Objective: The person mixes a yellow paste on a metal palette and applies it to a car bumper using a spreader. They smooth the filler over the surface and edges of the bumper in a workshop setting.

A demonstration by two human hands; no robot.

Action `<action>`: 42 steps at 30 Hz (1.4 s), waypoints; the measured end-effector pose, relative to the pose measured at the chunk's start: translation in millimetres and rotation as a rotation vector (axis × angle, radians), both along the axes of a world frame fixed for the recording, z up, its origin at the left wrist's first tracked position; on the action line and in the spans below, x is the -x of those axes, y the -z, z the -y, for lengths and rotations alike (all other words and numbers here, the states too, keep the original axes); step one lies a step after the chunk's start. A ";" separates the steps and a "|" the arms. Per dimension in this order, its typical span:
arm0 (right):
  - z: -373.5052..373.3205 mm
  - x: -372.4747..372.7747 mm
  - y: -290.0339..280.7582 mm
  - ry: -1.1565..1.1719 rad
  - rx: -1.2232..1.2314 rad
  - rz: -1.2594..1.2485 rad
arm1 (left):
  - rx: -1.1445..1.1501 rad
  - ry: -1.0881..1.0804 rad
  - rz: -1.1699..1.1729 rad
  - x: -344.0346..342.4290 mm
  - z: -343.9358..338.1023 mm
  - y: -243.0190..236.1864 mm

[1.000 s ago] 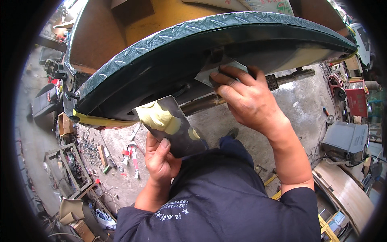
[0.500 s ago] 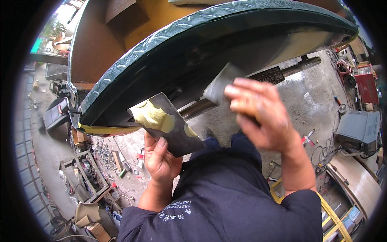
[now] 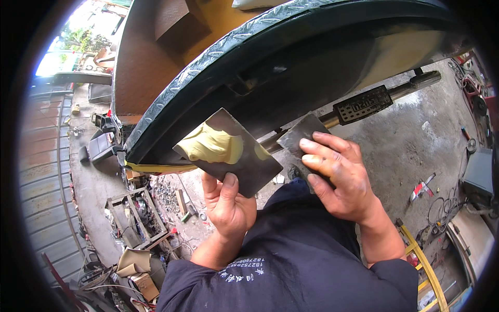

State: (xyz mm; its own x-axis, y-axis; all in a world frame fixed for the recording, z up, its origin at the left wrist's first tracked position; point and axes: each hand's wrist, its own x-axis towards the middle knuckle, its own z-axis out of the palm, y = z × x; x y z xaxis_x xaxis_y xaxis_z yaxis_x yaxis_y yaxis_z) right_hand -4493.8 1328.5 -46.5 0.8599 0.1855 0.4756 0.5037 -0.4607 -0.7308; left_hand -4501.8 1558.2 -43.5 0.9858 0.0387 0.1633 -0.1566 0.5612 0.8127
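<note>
My left hand [image 3: 228, 208] grips a dark rectangular board [image 3: 252, 169] from below, a thick patch of pale yellow paste [image 3: 213, 145] smeared across its top. My right hand [image 3: 343, 177] holds a thin grey spreader blade [image 3: 304, 130] just right of the board, fingers pressed on its face. Both tools are below a curved dark green-black panel [image 3: 301, 67], which carries a light filler patch [image 3: 390, 54] toward its right end and yellow tape along its lower left edge. A textured metal strip [image 3: 208, 60] runs along its top.
Behind the panel lie a steel pipe [image 3: 423, 80] and a black bracket [image 3: 362, 105]. The concrete floor [image 3: 405, 135] holds a welded frame [image 3: 135, 218], scrap and cardboard at left, cables and a yellow ladder-like frame [image 3: 436, 291] at right. Corrugated sheeting [image 3: 47, 171] stands far left.
My right hand has pulled the spreader away from the panel and down beside the board. My left hand and board appear further right as the view has shifted.
</note>
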 end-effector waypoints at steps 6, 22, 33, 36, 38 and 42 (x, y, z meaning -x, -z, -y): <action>-16.5 -2.4 -16.2 -0.051 0.195 0.065 | -0.021 -0.036 -0.009 1.7 4.8 4.8; -75.2 -4.2 -33.9 -0.088 0.188 0.118 | 0.059 0.039 -0.140 2.1 -28.1 -1.1; -53.4 -21.3 -16.8 0.157 0.274 0.061 | -0.313 0.010 0.283 -7.4 -71.9 6.3; -53.1 -35.5 -20.2 0.321 0.474 0.083 | -0.210 0.061 0.179 -2.0 -74.8 21.0; -55.6 -44.5 -21.3 0.322 0.556 0.121 | -0.156 0.090 0.148 1.6 -75.8 29.8; -69.7 -57.0 -20.4 0.304 0.625 0.175 | -0.053 0.128 0.058 11.1 -80.5 39.3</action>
State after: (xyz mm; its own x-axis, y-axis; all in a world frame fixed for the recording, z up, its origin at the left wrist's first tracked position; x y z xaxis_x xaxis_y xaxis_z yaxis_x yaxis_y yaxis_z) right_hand -4436.8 1398.2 -26.1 0.8375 0.2326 0.4945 0.3720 -0.9055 -0.2042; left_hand -4512.9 1638.7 -82.9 0.9711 -0.0970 0.2182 -0.1338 0.5358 0.8337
